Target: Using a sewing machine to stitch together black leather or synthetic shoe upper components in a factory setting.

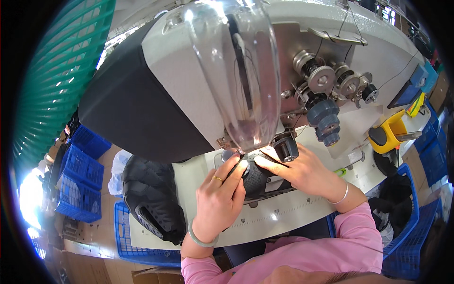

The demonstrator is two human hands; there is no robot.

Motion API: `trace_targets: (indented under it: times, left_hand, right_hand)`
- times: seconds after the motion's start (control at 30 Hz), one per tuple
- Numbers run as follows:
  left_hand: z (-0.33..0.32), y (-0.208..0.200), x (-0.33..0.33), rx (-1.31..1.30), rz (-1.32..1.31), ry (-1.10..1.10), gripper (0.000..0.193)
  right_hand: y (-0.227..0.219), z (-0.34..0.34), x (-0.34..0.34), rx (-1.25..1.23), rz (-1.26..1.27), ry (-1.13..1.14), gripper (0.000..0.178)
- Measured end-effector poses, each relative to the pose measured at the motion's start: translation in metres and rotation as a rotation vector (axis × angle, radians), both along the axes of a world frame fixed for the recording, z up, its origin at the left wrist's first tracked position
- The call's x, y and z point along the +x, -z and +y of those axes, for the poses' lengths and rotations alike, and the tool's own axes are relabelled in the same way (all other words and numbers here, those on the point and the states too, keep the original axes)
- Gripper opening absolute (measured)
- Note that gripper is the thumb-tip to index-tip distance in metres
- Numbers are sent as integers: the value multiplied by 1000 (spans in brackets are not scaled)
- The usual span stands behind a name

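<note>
A black textured shoe upper (255,188) lies on the sewing machine's pale bed, under the needle area. Both my hands are on it. My left hand (220,196), with a ring and a bangle, pinches its left edge, fingertips close to the presser foot. From the right, my right hand (302,173) grips the upper with its thumb pointing inward. The rest of that hand's fingers reach behind the machine's dark knob (286,146) and are partly hidden. A clear plastic guard (236,71) hangs in front of the needle, which I cannot make out.
Black uppers (153,199) are piled left of my left hand. The sewing machine head (165,85) looms overhead, with thread tension dials (321,78) at right. Blue crates (80,184) stand at left, another blue crate (411,213) at right. A yellow holder (390,132) sits on the table.
</note>
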State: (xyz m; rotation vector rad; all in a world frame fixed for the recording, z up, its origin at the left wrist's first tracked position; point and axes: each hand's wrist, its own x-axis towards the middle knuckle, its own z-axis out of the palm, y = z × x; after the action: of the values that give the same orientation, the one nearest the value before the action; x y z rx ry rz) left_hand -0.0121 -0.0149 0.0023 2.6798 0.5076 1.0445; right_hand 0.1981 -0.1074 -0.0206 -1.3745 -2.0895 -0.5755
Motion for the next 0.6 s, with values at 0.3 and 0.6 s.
trace_targets:
  times: [0.3, 0.6]
  left_hand:
    - [2, 2, 7, -11, -52, -14, 31]
    - [-2, 12, 8, 113, -17, -65, 33]
  right_hand:
    - [6, 5, 7, 4, 104, 31, 68]
    - [16, 12, 22, -14, 46, -29, 49]
